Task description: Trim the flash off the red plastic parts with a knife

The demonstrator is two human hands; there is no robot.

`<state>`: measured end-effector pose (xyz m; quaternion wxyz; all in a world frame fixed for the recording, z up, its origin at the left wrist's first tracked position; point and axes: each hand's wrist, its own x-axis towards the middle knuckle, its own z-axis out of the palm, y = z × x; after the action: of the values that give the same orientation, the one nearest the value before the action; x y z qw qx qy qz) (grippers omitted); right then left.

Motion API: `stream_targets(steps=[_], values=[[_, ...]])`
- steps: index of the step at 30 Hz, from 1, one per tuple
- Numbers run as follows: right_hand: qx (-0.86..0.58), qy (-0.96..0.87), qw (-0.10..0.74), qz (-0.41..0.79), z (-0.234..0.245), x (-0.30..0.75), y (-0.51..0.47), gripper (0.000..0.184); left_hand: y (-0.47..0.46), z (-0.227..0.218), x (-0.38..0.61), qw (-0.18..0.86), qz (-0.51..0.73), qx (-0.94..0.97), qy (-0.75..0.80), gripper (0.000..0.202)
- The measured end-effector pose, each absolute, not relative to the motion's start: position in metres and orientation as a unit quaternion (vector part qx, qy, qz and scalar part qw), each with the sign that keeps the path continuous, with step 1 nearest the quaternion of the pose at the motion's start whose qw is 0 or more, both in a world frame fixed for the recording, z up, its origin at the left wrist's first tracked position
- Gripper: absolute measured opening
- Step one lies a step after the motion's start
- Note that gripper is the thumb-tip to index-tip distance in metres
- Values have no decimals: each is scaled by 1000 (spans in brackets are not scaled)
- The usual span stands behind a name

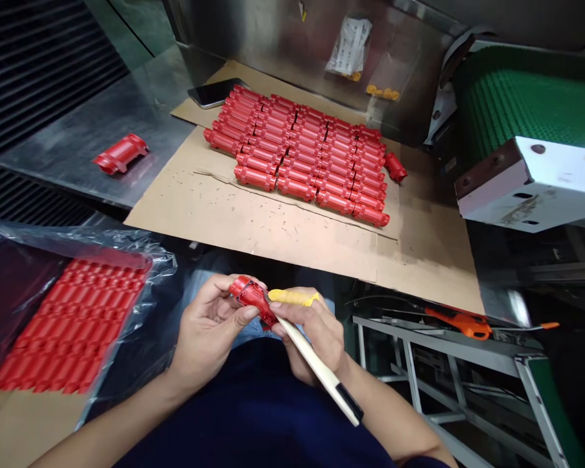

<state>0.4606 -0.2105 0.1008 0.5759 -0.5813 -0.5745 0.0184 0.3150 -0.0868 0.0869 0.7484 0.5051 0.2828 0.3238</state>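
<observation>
My left hand point(213, 318) holds a red ribbed plastic cylinder part point(254, 298) between thumb and fingers, tilted, in front of my body. My right hand point(316, 328) is wrapped round a slim cream-white tool handle point(312, 357) with a black band near its rear end. A yellow cover point(292, 298) sits on one right finger. The tool's front end meets the red part; its tip is hidden there, so its kind cannot be told. The right fingers also touch the lower end of the part.
Rows of similar red parts point(297, 146) lie on cardboard point(273, 224) with small shavings. Single red parts lie left point(121, 154) and right point(396, 168). A phone point(217, 93) rests behind. Bagged red parts point(78, 318) stand lower left. A green conveyor belt point(536, 91) and orange-handled tool point(461, 323) are right.
</observation>
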Motion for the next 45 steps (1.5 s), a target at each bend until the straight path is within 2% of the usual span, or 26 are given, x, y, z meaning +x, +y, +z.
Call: stream_targets(steps=[14, 21, 23, 26, 28, 33, 36, 40, 43, 45], values=[[-577, -588, 566, 21, 103, 465, -210, 31, -87, 92, 316, 744, 320, 516, 278, 22], [-560, -641, 519, 75, 97, 476, -214, 31, -89, 96, 320, 723, 333, 537, 280, 20], [-564, -597, 559, 107, 95, 478, -215, 26, -89, 95, 319, 733, 325, 521, 291, 24], [-564, -433, 679, 183, 94, 478, -217, 21, -87, 91, 315, 764, 303, 489, 292, 28], [-563, -379, 707, 200, 97, 477, -218, 22, -86, 89, 313, 777, 295, 477, 285, 28], [-588, -521, 605, 127, 103, 473, -218, 20, -85, 91, 315, 745, 320, 511, 286, 25], [-563, -572, 592, 70, 104, 470, -217, 26, -86, 91, 315, 741, 324, 520, 276, 22], [-610, -529, 587, 56, 105, 471, -220, 25, -84, 91, 314, 769, 315, 492, 259, 28], [-666, -448, 590, 88, 109, 479, -219, 16, -81, 95, 313, 837, 244, 432, 233, 37], [-673, -397, 593, 195, 112, 486, -214, 14, -79, 98, 312, 865, 183, 408, 229, 37]])
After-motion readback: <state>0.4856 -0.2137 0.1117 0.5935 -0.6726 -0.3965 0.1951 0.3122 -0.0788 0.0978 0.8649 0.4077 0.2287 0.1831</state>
